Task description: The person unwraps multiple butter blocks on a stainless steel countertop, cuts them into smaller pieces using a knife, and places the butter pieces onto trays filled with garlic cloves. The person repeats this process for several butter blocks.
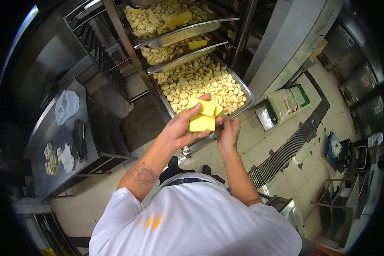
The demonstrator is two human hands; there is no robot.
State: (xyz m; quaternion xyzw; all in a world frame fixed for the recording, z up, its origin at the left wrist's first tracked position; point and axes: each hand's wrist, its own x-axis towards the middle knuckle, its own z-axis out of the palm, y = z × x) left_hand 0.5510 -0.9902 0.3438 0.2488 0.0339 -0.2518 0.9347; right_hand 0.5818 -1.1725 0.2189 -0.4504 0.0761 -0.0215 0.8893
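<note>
My left hand (185, 124) holds several yellow butter blocks (202, 123), stacked loosely across the palm and fingers. They are above the near end of a metal tray (248, 92) in a rack. A layer of pale peeled pieces (198, 80), garlic cloves or cut potatoes by their look, fills this tray. Close to the blocks and the tray's front rim is my right hand (229, 134), its fingers bent. Whether it grips a block or the rim I cannot tell. Higher trays hold the same pale pieces, with butter blocks (179, 18) lying on top.
Left of me is a steel table (92, 140) with a plastic bag (67, 105), a dark-handled knife (79, 140), small wrapped packs (51, 163) and a crumpled white wrapper (67, 158). A tiled pillar (275, 54) stands right of the rack. A floor drain grate (284, 153) crosses the tiles.
</note>
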